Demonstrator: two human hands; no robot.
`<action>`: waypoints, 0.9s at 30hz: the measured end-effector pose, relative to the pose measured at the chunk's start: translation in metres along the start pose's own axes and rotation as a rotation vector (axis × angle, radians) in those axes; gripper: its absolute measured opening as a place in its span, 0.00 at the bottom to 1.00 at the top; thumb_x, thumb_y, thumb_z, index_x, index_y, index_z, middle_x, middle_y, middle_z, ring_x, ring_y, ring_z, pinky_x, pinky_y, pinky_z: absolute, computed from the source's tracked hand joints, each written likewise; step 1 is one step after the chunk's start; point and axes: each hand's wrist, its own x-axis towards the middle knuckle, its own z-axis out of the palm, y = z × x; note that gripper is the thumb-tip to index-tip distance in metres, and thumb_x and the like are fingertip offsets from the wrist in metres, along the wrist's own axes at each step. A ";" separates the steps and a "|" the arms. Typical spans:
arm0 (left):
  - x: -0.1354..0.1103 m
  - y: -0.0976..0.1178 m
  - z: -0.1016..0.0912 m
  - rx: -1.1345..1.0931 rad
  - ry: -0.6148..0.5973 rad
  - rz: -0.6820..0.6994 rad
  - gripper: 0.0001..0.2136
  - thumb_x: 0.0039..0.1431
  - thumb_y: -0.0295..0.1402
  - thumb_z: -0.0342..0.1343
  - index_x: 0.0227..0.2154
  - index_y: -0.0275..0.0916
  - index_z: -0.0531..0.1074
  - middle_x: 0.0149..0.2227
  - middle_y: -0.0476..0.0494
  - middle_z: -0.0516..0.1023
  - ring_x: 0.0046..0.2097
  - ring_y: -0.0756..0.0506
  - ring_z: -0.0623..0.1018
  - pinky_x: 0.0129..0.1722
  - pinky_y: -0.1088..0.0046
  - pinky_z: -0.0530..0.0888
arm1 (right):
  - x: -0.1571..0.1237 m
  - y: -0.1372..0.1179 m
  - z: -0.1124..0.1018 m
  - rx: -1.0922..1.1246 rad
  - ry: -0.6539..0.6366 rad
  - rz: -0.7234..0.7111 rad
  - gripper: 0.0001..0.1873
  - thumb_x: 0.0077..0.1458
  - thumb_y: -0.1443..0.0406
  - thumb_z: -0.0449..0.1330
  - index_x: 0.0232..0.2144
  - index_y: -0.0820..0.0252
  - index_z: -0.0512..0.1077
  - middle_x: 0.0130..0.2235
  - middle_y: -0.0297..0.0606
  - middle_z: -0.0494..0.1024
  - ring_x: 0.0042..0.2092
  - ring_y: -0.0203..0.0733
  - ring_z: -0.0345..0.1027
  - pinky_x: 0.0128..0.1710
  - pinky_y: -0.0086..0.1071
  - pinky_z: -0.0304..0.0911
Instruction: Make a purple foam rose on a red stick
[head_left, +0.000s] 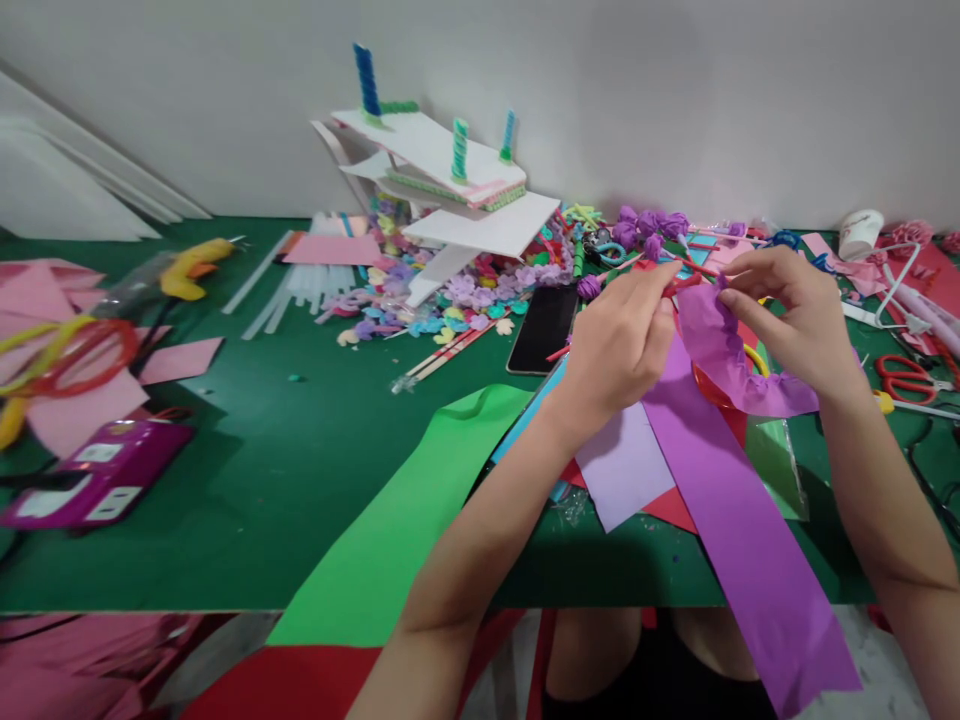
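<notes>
Head view: pinched in the left grip (619,335), gathered end of a purple paper strip (742,520) against a thin red stick (686,282); pinched in the right grip (787,310), its ruffled edge. Held above the green desk (300,450), tail trailing past the front edge.

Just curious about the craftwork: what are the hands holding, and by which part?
A long purple paper strip, by its gathered upper end: the left hand and right hand pinch it with their fingertips.
</notes>
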 end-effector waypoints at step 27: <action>0.006 -0.014 -0.005 -0.250 0.073 -0.269 0.19 0.62 0.48 0.45 0.22 0.40 0.62 0.18 0.53 0.62 0.22 0.53 0.66 0.22 0.74 0.63 | -0.001 0.005 -0.015 -0.055 0.005 -0.039 0.04 0.53 0.62 0.60 0.32 0.54 0.68 0.29 0.32 0.72 0.33 0.38 0.69 0.32 0.35 0.66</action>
